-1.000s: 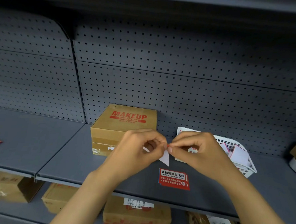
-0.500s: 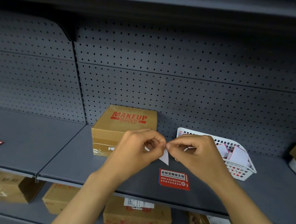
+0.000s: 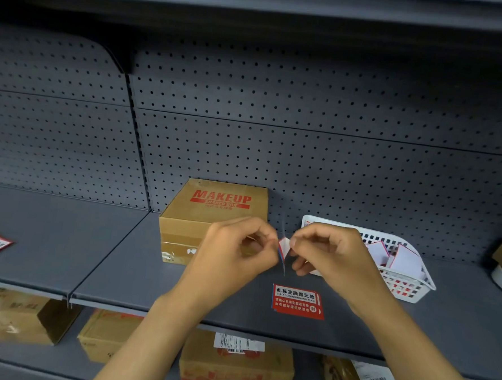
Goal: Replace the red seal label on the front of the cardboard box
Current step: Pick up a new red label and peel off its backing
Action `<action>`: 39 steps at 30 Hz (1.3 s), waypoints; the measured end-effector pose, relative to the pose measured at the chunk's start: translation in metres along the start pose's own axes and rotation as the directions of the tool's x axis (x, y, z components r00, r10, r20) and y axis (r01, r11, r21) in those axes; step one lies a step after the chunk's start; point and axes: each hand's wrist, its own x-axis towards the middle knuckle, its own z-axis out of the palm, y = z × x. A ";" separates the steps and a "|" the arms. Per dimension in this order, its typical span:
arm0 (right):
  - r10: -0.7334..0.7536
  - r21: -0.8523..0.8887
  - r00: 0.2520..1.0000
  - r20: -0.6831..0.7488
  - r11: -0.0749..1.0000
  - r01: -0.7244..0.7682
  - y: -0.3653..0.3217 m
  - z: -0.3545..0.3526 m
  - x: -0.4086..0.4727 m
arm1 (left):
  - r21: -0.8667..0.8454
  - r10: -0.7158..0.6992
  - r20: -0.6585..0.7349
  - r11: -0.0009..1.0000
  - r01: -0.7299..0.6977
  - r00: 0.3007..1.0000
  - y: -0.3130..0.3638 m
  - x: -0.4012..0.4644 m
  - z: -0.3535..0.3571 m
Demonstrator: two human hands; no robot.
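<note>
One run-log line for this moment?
step: peeling label | left hand: pinching it | right hand: pinching it | cardboard box: front bare | spare red label: on shelf

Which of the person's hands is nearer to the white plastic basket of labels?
The right hand: it is just in front of the white plastic basket, overlapping its left end. The left hand is further left, before the brown cardboard box.

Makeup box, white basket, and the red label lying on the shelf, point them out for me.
Makeup box [image 3: 213,206], head view, on its printed top.
White basket [image 3: 414,288], head view, on its front wall.
Red label [image 3: 297,302], head view, at its centre.
</note>
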 end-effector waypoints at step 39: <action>0.087 0.190 0.759 -0.645 0.981 0.049 0.031 -0.201 -0.032 | 0.231 -0.328 0.290 0.936 0.267 0.899 -0.009 0.117 0.180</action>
